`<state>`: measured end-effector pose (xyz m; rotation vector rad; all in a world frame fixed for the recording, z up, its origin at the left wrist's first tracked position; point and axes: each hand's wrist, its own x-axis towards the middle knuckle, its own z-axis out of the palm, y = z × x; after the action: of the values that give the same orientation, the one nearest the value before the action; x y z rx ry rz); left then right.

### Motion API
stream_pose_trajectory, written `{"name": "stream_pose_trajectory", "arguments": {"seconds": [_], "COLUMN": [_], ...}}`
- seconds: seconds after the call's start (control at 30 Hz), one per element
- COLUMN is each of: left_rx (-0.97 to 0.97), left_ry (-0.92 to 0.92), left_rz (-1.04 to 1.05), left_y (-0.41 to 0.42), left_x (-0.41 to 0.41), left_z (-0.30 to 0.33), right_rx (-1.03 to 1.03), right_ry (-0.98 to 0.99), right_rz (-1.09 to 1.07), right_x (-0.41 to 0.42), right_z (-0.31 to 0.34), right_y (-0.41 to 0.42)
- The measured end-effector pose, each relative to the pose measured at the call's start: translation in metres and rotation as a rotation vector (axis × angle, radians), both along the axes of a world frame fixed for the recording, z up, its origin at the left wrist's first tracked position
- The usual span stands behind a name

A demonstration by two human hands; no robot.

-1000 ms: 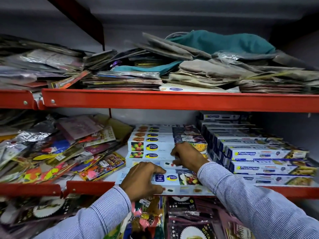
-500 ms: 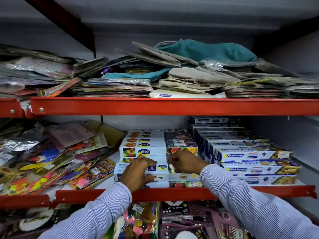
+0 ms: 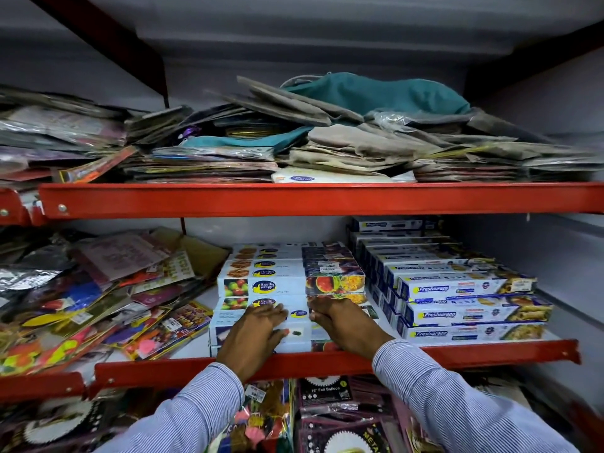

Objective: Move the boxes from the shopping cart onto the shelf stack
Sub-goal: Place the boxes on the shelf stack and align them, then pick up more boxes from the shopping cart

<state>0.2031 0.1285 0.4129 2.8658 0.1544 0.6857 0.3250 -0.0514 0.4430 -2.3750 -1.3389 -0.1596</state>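
Note:
A stack of white Healthy Wrapp boxes (image 3: 281,286) with fruit pictures sits in the middle of the lower red shelf (image 3: 490,353). The lowest front box (image 3: 299,335) lies at the shelf's front edge. My left hand (image 3: 253,335) lies palm down over its left half, wrapped over the front edge. Beside it, touching the same box, my right hand (image 3: 343,325) has its fingers curled against the box above. The shopping cart is out of view.
Blue Freshwrapp boxes (image 3: 470,312) are stacked just right of the white ones. Loose colourful packets (image 3: 108,305) pile up on the left. The upper red shelf (image 3: 294,199) holds bags and flat packets. Foil balloon packs (image 3: 327,416) hang below.
Both hands have slid the front white box deeper onto the shelf, up against the stack. The hands have come closer together and the view has tilted up a little.

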Motion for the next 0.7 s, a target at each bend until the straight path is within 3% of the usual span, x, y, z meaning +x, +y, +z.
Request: {"name": "stream_pose_trajectory", "arguments": {"seconds": [0.13,0.23,0.4,0.5,0.7], "left_rx": [0.052,0.158,0.215,0.201,0.108], "left_ry": [0.034,0.055,-0.056,-0.072,0.108], "left_rz": [0.023,0.053,0.016,-0.016,-0.025], "left_y": [-0.005,-0.010,-0.028,-0.043,-0.069], "left_x": [-0.004,-0.018,-0.067,-0.102,-0.164], "left_z": [0.004,0.002,-0.013,-0.038,-0.126], "right_rx": [-0.047,-0.139,0.010,0.029,-0.036], "right_ry": [0.006,-0.130,-0.161,-0.175,-0.039], "right_rz": [-0.013,-0.037,-0.107,-0.130,-0.138], "right_x": [-0.001,-0.009,-0.053,-0.086,-0.143], "right_z": [0.001,-0.002,-0.018,-0.046,-0.147], "right_y": [-0.001,-0.006,-0.039,-0.067,-0.115]}}
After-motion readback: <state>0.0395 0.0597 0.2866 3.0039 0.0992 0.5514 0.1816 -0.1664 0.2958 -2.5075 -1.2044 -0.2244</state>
